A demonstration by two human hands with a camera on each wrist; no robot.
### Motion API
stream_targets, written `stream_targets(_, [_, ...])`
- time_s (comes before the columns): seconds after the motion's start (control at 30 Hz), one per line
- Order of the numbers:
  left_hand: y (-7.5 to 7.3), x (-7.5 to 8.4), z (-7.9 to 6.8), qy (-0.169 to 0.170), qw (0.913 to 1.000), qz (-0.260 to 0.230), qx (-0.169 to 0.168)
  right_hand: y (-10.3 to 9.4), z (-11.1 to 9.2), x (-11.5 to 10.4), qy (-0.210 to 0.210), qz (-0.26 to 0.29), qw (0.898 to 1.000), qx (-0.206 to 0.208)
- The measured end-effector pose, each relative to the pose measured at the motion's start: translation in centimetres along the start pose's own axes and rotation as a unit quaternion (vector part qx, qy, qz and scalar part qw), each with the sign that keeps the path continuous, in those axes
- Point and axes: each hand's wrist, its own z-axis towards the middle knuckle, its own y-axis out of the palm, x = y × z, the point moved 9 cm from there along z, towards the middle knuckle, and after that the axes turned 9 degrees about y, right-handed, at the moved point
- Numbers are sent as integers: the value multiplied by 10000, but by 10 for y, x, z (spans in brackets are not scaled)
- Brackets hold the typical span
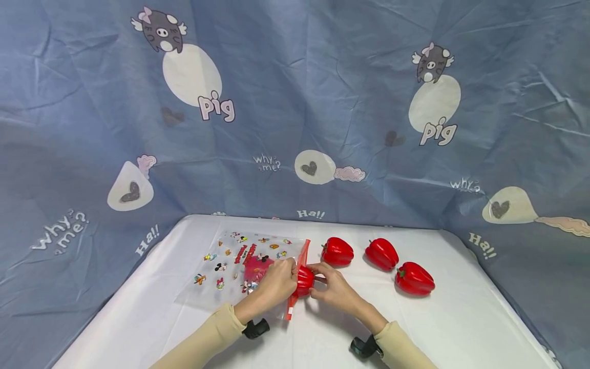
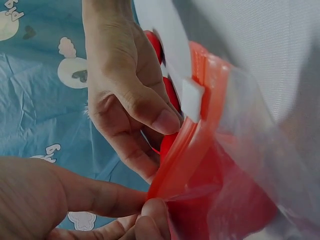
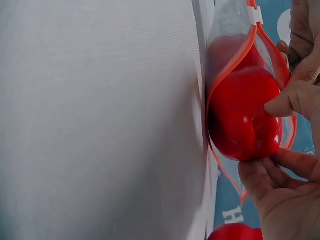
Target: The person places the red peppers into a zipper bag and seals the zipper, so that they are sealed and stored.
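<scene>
A clear zip bag [image 1: 207, 294] with cartoon prints and a red-orange zip edge lies on the table, its mouth facing right. My left hand [image 1: 276, 281] pinches the zip edge, thumb against finger, in the left wrist view. A red bell pepper [image 3: 245, 115] sits partly inside the parted mouth. My right hand [image 1: 338, 293] holds it by its outer end, thumb on top and fingers below. Deeper in the bag, another red pepper [image 3: 235, 50] shows through the plastic. The white zip slider [image 2: 191, 99] is at one end of the edge.
Three more red bell peppers lie right of the bag: one [image 1: 338, 252] nearest it, a second [image 1: 382, 254] beside that, a third [image 1: 415, 279] farthest right. They rest on a white-covered table [image 1: 461, 318]. A blue printed cloth [image 1: 295, 113] hangs behind.
</scene>
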Motion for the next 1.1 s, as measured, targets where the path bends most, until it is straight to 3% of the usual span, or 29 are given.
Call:
stream_targets(0.43, [2, 0, -1, 8, 10000, 88, 21, 5, 2, 3, 26, 105, 9999, -56])
stream_targets(0.87, [1, 2, 0, 150, 9998, 136, 46, 14, 5, 0, -81, 681, 9975, -189])
stream_targets(1.1, [1, 3, 0, 203, 9996, 184, 49, 9, 0, -34, 0, 929, 9950, -367])
